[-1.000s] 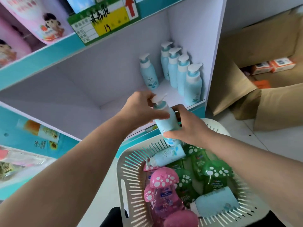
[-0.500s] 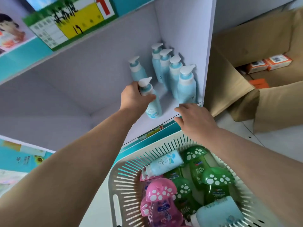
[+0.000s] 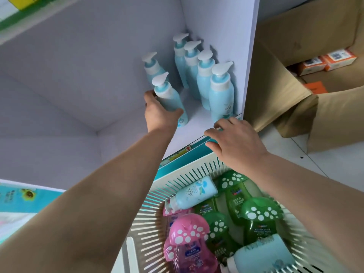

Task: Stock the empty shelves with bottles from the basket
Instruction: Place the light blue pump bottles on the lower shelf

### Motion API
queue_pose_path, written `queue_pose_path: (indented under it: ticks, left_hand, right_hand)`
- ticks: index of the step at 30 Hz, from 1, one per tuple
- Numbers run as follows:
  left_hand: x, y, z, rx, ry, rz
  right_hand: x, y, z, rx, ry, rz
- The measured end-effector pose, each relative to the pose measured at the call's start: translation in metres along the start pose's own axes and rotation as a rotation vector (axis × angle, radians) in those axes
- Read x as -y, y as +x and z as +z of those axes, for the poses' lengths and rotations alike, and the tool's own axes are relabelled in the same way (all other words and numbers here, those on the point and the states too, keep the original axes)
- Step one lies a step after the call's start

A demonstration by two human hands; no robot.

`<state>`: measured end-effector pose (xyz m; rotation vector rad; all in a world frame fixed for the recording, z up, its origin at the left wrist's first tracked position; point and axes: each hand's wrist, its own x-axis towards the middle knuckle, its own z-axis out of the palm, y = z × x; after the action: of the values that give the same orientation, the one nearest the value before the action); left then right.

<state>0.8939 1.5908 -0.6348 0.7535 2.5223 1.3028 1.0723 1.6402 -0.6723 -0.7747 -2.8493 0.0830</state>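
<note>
Pump bottle [image 3: 169, 99] looked light, rigid, slick plastic, best gripped mid-body as left hand [image 3: 158, 115] wrapped it over shelf [image 3: 197, 120]; right hand [image 3: 235, 141] lay open, fingers on shelf edge.

Looks like a shop. Centres on a white display shelf [image 3: 197, 123] fronted by a teal price strip [image 3: 189, 157], with a small printed label [image 3: 178, 153] stuck on it. Holds, at the right end of the shelf, identical blue pump bottles [image 3: 204, 75] lined up front to back like stock on sale. Carries a green-and-yellow sign [image 3: 23, 2] on the board above the shelf. Has a slatted plastic basket [image 3: 189, 170] just below the shelf's front edge, filled with branded green bottles [image 3: 260, 213] and a pink bottle [image 3: 187, 231]. Keeps an open cardboard box [image 3: 279, 75] right of the shelf, with orange-and-white cartons [image 3: 338, 58] inside.
</note>
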Motion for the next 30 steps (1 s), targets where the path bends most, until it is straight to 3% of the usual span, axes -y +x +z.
queue_pose_path:
  ticks: [24, 30]
  left_hand:
    - [0.004, 0.038, 0.007, -0.040, 0.028, -0.044]
    - [0.014, -0.023, -0.027, -0.005, 0.025, 0.121]
  right_hand:
    - [0.004, -0.002, 0.011, -0.124, 0.014, 0.013]
    - [0.017, -0.037, 0.007, -0.164, 0.117, -0.139]
